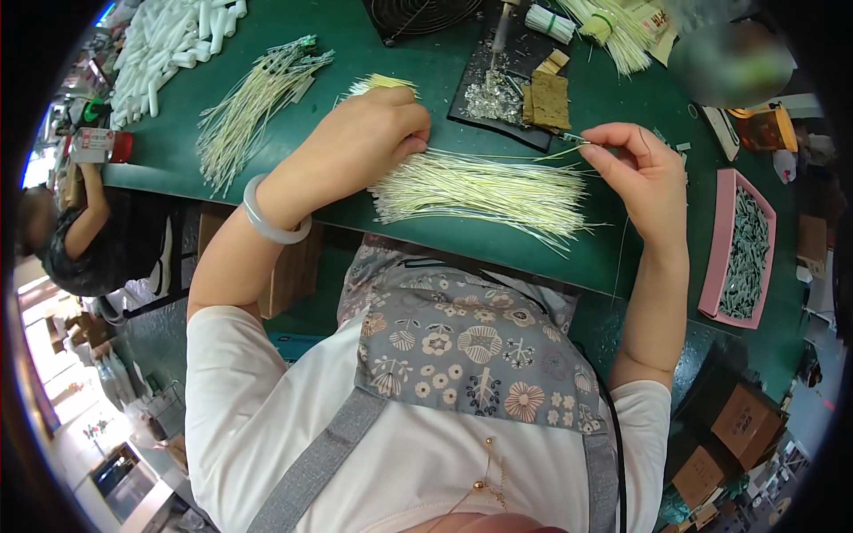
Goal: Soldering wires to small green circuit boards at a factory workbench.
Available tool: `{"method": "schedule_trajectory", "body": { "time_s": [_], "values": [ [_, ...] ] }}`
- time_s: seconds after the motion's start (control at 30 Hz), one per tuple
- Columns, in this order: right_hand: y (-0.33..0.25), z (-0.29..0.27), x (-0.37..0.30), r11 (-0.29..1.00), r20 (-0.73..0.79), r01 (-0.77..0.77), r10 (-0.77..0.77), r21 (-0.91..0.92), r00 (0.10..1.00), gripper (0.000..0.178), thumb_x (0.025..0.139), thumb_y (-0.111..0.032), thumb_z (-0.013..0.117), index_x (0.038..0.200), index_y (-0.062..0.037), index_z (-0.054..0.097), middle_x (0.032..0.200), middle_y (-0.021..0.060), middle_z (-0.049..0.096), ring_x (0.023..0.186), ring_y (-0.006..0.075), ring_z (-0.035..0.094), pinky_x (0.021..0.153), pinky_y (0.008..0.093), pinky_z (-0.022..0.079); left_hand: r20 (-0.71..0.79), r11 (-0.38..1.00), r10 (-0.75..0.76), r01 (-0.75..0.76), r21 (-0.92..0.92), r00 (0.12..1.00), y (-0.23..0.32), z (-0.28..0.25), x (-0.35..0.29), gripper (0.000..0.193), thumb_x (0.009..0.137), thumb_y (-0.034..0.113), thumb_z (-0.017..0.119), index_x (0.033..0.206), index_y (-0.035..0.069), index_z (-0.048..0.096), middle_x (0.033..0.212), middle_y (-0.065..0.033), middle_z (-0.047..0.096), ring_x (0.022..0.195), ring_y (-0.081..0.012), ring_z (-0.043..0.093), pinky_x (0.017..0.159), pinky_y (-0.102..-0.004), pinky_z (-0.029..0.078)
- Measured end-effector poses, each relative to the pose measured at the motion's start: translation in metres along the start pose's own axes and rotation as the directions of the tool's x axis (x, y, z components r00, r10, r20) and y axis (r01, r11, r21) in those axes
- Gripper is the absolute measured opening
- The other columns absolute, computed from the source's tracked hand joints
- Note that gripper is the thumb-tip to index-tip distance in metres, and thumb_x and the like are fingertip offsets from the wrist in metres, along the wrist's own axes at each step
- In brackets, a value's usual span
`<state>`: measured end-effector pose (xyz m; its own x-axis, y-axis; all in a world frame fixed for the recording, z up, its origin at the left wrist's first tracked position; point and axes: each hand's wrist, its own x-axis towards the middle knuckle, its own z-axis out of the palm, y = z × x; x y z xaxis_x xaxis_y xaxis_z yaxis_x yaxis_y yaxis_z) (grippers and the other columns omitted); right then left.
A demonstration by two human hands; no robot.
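Wires (pixel 480 195) are lying in a loose, pale bundle across the green table (pixel 338 258) in the head view, close to its front edge and between the two hands. The right hand (pixel 635 173) is pinching one wire (pixel 555 155), thumb and forefinger together near its right end, where a small greenish part (pixel 573 138) is showing just beyond the fingertips. The left hand (pixel 382 124) is curling over the bundle's upper left corner; its fingertips are partly hidden, so whether they are gripping anything cannot be told.

Handling, as judged: each wire is appearing very light, thin and springy, bending easily, with a smooth coating likely to slip. Strands are crossing at the right end, so tangling is seeming probable. The best hold is seeming to be a fingertip pinch close to the end; the tip is looking the most fragile point.

Surroundings: a dark board (pixel 533 138) is lying just beyond the bundle, carrying silvery scraps (pixel 493 105) and a brown pad (pixel 548 102); its near corner is crowding the right hand's side. A rod (pixel 503 34) is standing over the scraps. A second bundle (pixel 258 107) is lying left of the left hand, with white tubes (pixel 173 49) farther off. A pink box (pixel 711 266) of grey-green pieces (pixel 746 253) is sitting right of the right forearm, apart from it.
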<state>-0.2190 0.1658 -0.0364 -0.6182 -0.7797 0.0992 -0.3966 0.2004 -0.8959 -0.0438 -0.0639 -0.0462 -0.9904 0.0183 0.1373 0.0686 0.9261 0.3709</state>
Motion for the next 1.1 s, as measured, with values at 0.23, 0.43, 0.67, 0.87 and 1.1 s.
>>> {"method": "schedule_trajectory", "body": {
  "time_s": [0.23, 0.43, 0.67, 0.87, 1.1],
  "values": [
    [-0.001, 0.006, 0.002, 1.0, 0.078, 0.0, 0.002, -0.026, 0.997, 0.014, 0.074, -0.008, 0.067, 0.086, -0.0012, 0.064, 0.07, -0.0045, 0.057, 0.054, 0.0014, 0.037, 0.049, 0.0167, 0.03, -0.053, 0.995, 0.059, -0.054, 0.089, 0.997, 0.0, -0.006, 0.001, 0.008, 0.073, 0.005, 0.059, 0.076, 0.002, 0.053, 0.076, -0.0115, 0.049, 0.075, -0.031, 0.051, 0.064, -0.0387, 0.042],
    [0.0, 0.01, 0.004, 0.999, 0.089, 0.013, -0.009, -0.04, 0.996, 0.014, 0.074, -0.01, 0.067, 0.086, -0.0011, 0.064, 0.068, -0.0037, 0.055, 0.054, 0.002, 0.038, 0.049, 0.0178, 0.03, -0.007, 0.994, 0.064, -0.063, 0.085, 0.998, -0.006, -0.006, -0.002, 0.009, 0.073, 0.007, 0.06, 0.077, 0.002, 0.053, 0.077, -0.0118, 0.05, 0.075, -0.0314, 0.051, 0.065, -0.0392, 0.042],
    [0.003, 0.01, 0.003, 0.999, 0.092, 0.003, 0.001, -0.038, 0.996, 0.015, 0.075, -0.011, 0.067, 0.086, -0.0015, 0.064, 0.068, -0.0041, 0.055, 0.054, 0.0022, 0.038, 0.049, 0.0177, 0.03, 0.035, 0.991, 0.068, -0.072, 0.115, 0.997, -0.007, -0.006, -0.002, 0.009, 0.076, 0.008, 0.058, 0.079, 0.002, 0.052, 0.078, -0.0122, 0.051, 0.075, -0.032, 0.051, 0.064, -0.039, 0.041],
    [0.003, 0.012, 0.0, 0.998, 0.131, 0.058, -0.058, 0.008, 0.99, 0.013, 0.074, -0.009, 0.066, 0.085, -0.0015, 0.064, 0.08, -0.0011, 0.061, 0.056, 0.0023, 0.041, 0.05, 0.0177, 0.032, -0.069, 0.99, 0.106, -0.098, 0.104, 0.992, 0.006, -0.016, -0.006, 0.009, 0.077, 0.006, 0.057, 0.08, 0.001, 0.05, 0.076, -0.0122, 0.051, 0.072, -0.032, 0.051, 0.063, -0.0387, 0.041],
    [-0.008, 0.023, 0.0, 0.986, 0.294, 0.159, -0.136, -0.054, 0.946, 0.01, 0.074, -0.006, 0.064, 0.083, -0.0015, 0.063, 0.1, 0.0064, 0.064, 0.074, 0.0094, 0.059, 0.058, 0.0202, 0.045, -0.076, 0.994, 0.045, -0.053, -0.098, 0.996, 0.009, -0.02, -0.002, 0.014, 0.072, -0.001, 0.061, 0.084, 0.0, 0.052, 0.078, -0.0125, 0.054, 0.07, -0.0314, 0.054, 0.061, -0.0366, 0.044]
  ]
}}
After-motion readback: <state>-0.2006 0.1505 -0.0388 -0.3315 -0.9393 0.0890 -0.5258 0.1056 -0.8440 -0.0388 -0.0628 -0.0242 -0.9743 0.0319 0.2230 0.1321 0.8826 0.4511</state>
